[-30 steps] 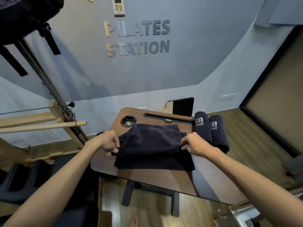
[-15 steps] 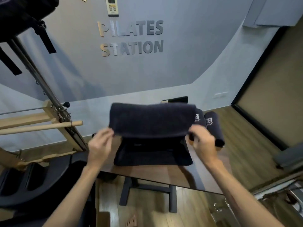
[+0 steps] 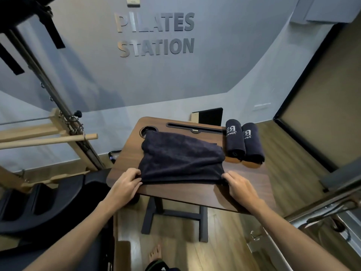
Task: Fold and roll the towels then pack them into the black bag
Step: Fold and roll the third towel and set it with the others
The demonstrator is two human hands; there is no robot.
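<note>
A dark navy towel [image 3: 181, 159] lies folded on the brown wooden table [image 3: 244, 184]. My left hand [image 3: 127, 182] pinches its near left corner and my right hand [image 3: 237, 184] pinches its near right corner, both at the towel's front edge. Two rolled dark towels [image 3: 235, 140] [image 3: 252, 143] with white logos lie side by side at the table's right end. The black bag is not clearly in view.
The table has a cup hole [image 3: 148, 131] and a long slot [image 3: 195, 128] along its far edge. Wooden pilates equipment [image 3: 48, 137] with a metal frame stands on the left, black padding [image 3: 39, 202] below it. A metal rail [image 3: 322, 208] runs at right. My foot [image 3: 155, 253] is on the floor.
The towel's upper layer, lifted up half a second ago, has been brought toward me and laid down over the lower part. Both hands moved down to the near edge.
</note>
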